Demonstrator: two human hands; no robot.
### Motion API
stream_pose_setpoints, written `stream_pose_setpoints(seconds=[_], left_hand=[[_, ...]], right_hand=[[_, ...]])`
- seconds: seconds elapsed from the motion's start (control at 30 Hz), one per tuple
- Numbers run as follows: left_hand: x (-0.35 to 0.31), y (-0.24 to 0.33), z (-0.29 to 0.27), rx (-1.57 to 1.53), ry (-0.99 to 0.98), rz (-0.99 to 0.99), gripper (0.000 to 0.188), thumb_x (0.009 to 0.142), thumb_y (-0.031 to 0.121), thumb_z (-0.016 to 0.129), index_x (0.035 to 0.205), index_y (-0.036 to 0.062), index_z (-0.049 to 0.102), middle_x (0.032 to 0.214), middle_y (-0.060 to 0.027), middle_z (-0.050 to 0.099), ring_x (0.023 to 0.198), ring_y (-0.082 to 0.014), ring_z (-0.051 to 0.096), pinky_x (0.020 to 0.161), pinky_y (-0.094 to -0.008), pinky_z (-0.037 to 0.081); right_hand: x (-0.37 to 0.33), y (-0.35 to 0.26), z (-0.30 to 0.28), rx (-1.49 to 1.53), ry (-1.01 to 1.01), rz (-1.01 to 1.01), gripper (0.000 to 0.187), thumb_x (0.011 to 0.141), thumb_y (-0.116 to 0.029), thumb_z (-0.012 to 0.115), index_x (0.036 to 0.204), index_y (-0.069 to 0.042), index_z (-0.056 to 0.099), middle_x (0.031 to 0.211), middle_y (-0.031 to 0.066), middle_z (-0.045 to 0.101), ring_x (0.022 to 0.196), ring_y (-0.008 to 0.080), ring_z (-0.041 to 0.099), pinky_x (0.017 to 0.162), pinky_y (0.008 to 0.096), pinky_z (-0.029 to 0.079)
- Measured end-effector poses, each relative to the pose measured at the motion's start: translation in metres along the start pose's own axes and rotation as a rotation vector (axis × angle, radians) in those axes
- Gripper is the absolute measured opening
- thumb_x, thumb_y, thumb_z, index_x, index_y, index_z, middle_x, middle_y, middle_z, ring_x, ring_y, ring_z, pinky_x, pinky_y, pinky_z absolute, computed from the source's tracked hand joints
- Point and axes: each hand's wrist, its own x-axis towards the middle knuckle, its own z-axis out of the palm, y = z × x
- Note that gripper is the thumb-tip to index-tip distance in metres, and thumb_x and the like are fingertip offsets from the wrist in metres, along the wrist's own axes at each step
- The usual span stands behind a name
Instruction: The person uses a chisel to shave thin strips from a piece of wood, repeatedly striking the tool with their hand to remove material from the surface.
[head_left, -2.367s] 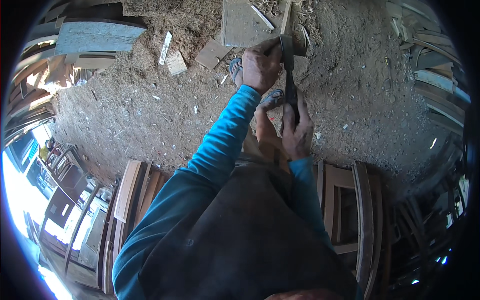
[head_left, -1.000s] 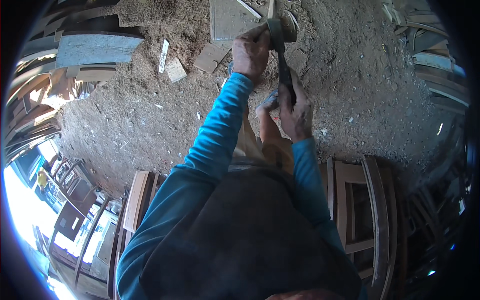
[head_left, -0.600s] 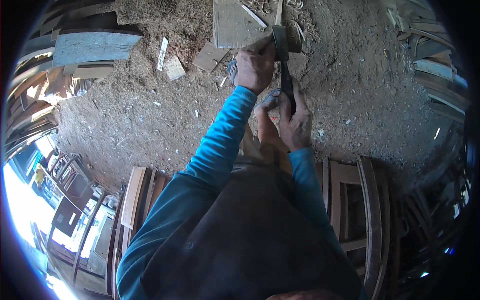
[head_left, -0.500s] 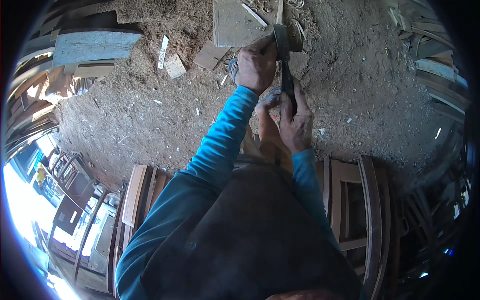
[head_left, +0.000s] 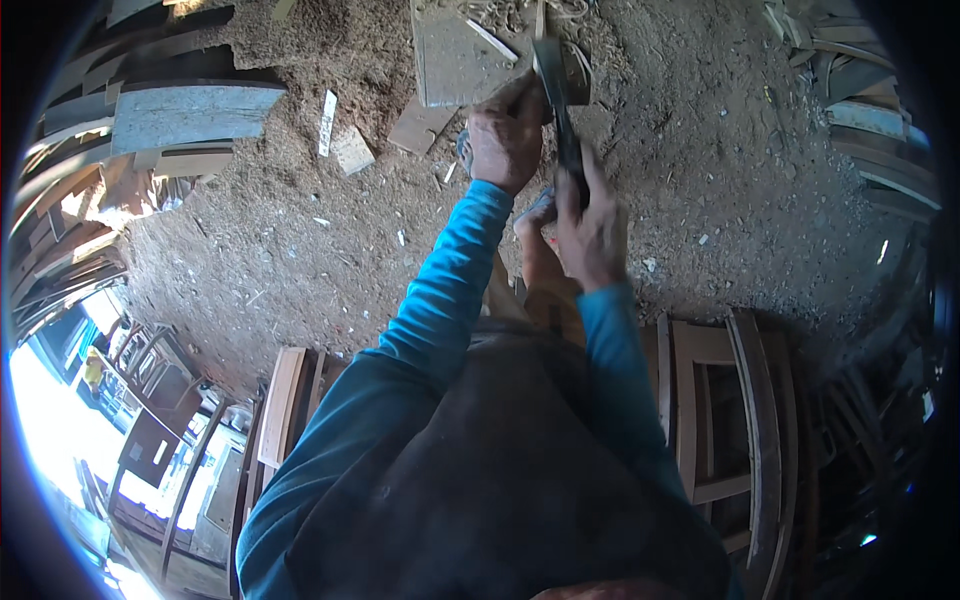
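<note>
My left hand (head_left: 505, 145) is closed in front of the near edge of a wooden board (head_left: 440, 75). A narrow pale wood strip (head_left: 541, 18) shows just beyond the blade and seems to run back into that fist; the gripped part is hidden. To its right, my right hand (head_left: 592, 235) is wrapped around the dark handle of a flat-bladed hand tool (head_left: 551, 75). The dark blade points away from me, beside the left fingers and over the board. Motion blurs the right hand and the tool. Curled wood shavings (head_left: 560, 10) lie on the board.
My feet stand below the hands. A loose pale stick (head_left: 491, 40) lies on the board, with a flat offcut (head_left: 420, 126) beside it. Sawdust covers the dirt floor. Stacked planks (head_left: 195, 110) rise at the left, more boards (head_left: 870, 120) at the right. Wooden frames (head_left: 745, 430) stand near me.
The right hand and the tool have shifted slightly, and the blade is more tilted and blurred. The left hand keeps its grip. The whole view has moved a little.
</note>
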Motion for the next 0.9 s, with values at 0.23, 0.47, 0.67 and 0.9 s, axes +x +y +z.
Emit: stream_pose_setpoints(seconds=[0.23,0.47,0.67,0.9], left_hand=[[0.001,-0.001,0.002,0.067,-0.021,-0.026,0.035,0.096,0.018,0.068,0.123,-0.0048,0.069,0.092,-0.0163,0.077,0.081,-0.0164,0.073,0.073,-0.03,0.057],[0.002,0.004,-0.004,0.003,-0.035,-0.031,0.038,0.099,0.018,0.062,0.129,-0.0047,0.064,0.087,-0.0137,0.076,0.076,-0.0167,0.073,0.073,-0.0308,0.058],[-0.001,0.008,-0.003,-0.03,-0.038,0.014,0.037,0.101,0.02,0.059,0.126,-0.0063,0.065,0.089,-0.0164,0.076,0.079,-0.0181,0.074,0.074,-0.0319,0.058],[0.001,0.001,-0.005,0.138,0.016,0.024,0.031,0.098,0.017,0.061,0.12,-0.0032,0.071,0.09,-0.019,0.077,0.084,-0.0209,0.075,0.075,-0.0341,0.057]], right_hand=[[0.046,0.003,-0.007,0.0,0.04,-0.062,0.055,0.101,-0.038,0.057,0.144,-0.005,0.052,0.118,0.0262,0.069,0.106,0.0398,0.07,0.088,0.0454,0.056],[0.01,0.01,-0.028,0.124,0.048,-0.126,0.046,0.102,-0.031,0.058,0.139,-0.003,0.057,0.097,0.0179,0.07,0.086,0.0285,0.071,0.075,0.0416,0.055],[-0.033,0.035,-0.01,0.09,-0.06,-0.054,0.055,0.102,-0.03,0.057,0.145,0.003,0.047,0.123,0.0283,0.065,0.112,0.0394,0.067,0.092,0.047,0.054],[-0.037,0.029,-0.005,0.056,-0.042,-0.069,0.055,0.102,-0.031,0.058,0.146,0.0,0.047,0.123,0.0299,0.064,0.113,0.0453,0.065,0.092,0.0486,0.053]])
